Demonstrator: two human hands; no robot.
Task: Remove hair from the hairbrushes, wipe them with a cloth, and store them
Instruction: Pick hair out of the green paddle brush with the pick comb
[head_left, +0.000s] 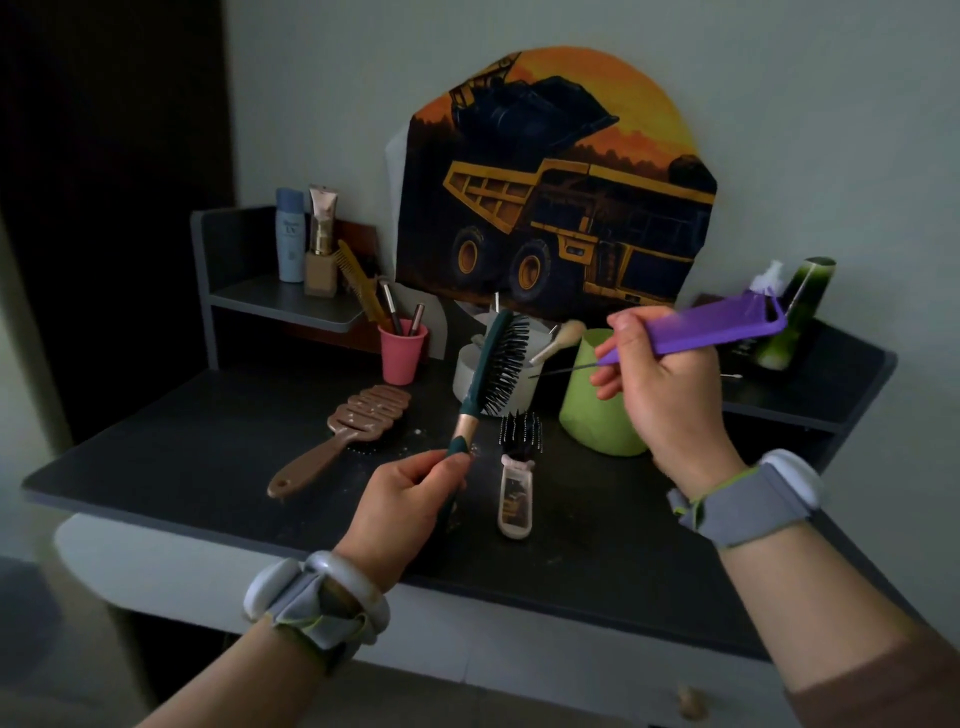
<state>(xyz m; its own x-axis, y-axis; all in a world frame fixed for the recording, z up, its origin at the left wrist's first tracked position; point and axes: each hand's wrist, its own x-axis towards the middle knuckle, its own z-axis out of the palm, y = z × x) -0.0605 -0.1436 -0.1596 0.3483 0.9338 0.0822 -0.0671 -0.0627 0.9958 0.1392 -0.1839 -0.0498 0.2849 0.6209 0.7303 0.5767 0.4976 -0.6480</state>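
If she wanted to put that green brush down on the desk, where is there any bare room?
The widest bare patch of the desk is front left, between the brown brush and the near edge. A second lies front right, below the green cup, right of the small black brush. The back is crowded: the pink cup, the white pot and the green cup stand close together.

Pink cup (402, 352), green cup (597, 405), bottles (290, 235)

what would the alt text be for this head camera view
A person's left hand holds a dark green bristle hairbrush upright by its handle, while the right hand holds a purple plastic tail comb, its thin metal pin pointing at the bristles. On the black dresser top lie a brown vented hairbrush and a small beige-handled brush.
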